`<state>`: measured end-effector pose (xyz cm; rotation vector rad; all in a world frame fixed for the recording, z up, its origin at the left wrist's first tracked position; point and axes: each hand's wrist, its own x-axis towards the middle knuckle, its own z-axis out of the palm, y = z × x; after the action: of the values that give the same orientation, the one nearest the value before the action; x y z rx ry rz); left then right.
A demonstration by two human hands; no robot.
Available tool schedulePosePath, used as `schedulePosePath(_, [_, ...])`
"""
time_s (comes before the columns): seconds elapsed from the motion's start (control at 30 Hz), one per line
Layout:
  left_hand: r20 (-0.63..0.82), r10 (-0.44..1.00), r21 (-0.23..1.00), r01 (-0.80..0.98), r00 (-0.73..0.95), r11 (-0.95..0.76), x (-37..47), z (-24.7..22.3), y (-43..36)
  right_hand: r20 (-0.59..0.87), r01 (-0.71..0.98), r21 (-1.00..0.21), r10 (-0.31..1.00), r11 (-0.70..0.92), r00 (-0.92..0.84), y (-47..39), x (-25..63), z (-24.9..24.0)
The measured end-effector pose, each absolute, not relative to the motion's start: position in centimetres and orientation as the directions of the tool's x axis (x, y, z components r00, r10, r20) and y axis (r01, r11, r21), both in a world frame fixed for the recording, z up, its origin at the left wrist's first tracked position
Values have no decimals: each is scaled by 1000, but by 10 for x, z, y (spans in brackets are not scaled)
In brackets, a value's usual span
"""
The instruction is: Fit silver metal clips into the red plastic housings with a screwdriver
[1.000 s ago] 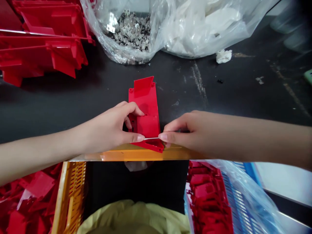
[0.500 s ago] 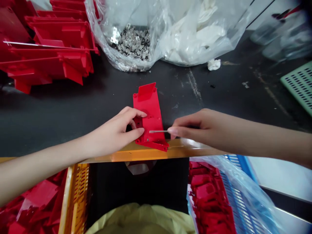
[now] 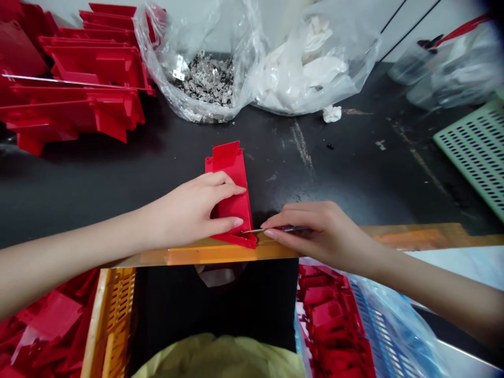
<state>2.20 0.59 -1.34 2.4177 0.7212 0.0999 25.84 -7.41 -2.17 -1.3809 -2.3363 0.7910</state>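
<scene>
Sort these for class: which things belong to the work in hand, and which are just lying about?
In use:
red part, under the left hand
slim tool, in the right hand

Apparently lying about:
white scrap
small black bit

I read this as a small-parts assembly workshop. My view has a scuffed black bench (image 3: 350,173) with orange edging (image 3: 417,236), a clear bag (image 3: 192,114) of loose metal bits (image 3: 212,81) on it, and like red parts (image 3: 71,102) racked close together at rear left. Below bench level: orange crate (image 3: 92,331) left, blue crate (image 3: 380,328) right, red parts heaped by each. Slotted green tray (image 3: 478,152) far right.
</scene>
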Motion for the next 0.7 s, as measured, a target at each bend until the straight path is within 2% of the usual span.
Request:
schedulePosePath(0.33, [-144,493,443,501,858,-743,22,-13,13,155,779,-422,884,463,-442,-88,256,-43])
schedulePosePath(0.5, [-149,488,384,506,860,-773,26,-10,12,227,808,-269,850,524,-476,-93,256,-43])
schedulePosePath(0.7, [-129,495,402,501,859,-766,26,-12,6,226,799,-249,835,547,-501,-91,256,-42])
